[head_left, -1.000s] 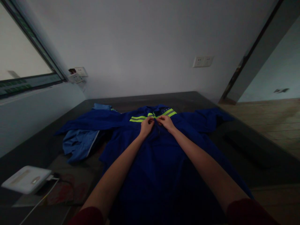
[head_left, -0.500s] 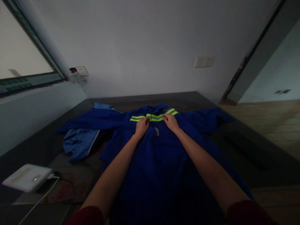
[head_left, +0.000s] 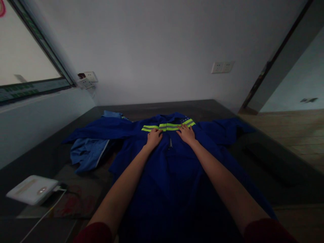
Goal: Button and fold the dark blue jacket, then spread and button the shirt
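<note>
A dark blue work jacket (head_left: 157,172) with yellow-green and grey reflective strips (head_left: 173,127) lies front up, its collar toward the wall and its sleeves stretched out to both sides. Over the chest, my left hand (head_left: 154,138) rests on the cloth just below the strip, fingers slightly bent and not gathering fabric. Opposite it, my right hand (head_left: 187,134) lies flat with spread fingers on the strip near the small print. A small pale tag (head_left: 170,143) shows between the hands. The lower part of the jacket fades into shadow.
The dark tabletop (head_left: 202,105) meets the wall. A lighter blue garment (head_left: 88,153) lies partly under the sleeve at left. Nearer is a white box-like device (head_left: 32,189) with a cable. A black flat object (head_left: 270,162) lies at right. Wall sockets (head_left: 222,67) are behind.
My right hand's fingers have gone from pinched together at the strip to spread flat on it. My left hand has loosened a little and stays at the chest. The view has shifted slightly.
</note>
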{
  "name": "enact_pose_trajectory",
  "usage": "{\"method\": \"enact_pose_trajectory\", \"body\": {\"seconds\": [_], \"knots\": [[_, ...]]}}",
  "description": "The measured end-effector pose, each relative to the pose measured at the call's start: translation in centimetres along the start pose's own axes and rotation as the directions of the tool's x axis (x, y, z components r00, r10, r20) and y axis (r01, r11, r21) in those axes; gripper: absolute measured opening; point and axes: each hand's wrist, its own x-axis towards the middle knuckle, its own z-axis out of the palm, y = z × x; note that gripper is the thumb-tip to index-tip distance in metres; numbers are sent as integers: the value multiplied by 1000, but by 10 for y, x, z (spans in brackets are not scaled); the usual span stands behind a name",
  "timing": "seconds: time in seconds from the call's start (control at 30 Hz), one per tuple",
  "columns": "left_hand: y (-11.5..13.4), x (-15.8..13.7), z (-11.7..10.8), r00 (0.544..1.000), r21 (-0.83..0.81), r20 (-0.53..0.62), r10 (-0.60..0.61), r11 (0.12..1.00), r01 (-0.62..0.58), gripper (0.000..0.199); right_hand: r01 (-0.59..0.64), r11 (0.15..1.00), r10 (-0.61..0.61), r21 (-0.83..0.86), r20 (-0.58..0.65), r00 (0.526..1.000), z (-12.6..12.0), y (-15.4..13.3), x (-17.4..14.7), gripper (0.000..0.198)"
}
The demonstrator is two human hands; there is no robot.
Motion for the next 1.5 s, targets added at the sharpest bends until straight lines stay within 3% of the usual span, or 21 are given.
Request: {"method": "enact_pose_trajectory", "body": {"seconds": [0.13, 0.4, 0.63, 0.93, 1.1, 1.23, 1.33, 1.5], "knots": [[7, -6, 2, 996, 71, 90, -6, 997, 0, 47, -7, 1000, 7, -7, -3, 1000, -8, -14, -8, 48], [3, -14, 15, 992, 123, 121, 23, 992, -38, 54, 99, 994, -105, 48, 141, 985, -4, -24, -29, 50], [-9, 13, 18, 993, 135, 121, 15, 990, -31, 54, 97, 993, -106, 63, 162, 981, 7, -15, 3, 49], [-35, 52, 20, 988, 65, 124, 87, 993, -96, 49, 122, 989, -135, 88, 152, 979, 10, -12, 35, 47], [-41, 52, 17, 990, 35, 52, 134, 990, -136, 47, 136, 982, -142, 130, 36, 989, 1, -15, 29, 40], [-30, 40, 5, 981, -32, -138, 137, 989, -143, 40, 197, 949, -160, 246, -162, 974, -19, -23, 10, 28], [-11, 25, -8, 966, -112, -217, 139, 980, -166, 30, 232, 918, -165, 323, -220, 961, -34, -34, -10, 17], [27, -9, -19, 983, -190, -67, 169, 966, -178, 24, 151, 927, -142, 343, -54, 988, -32, -58, -44, 19]]}}
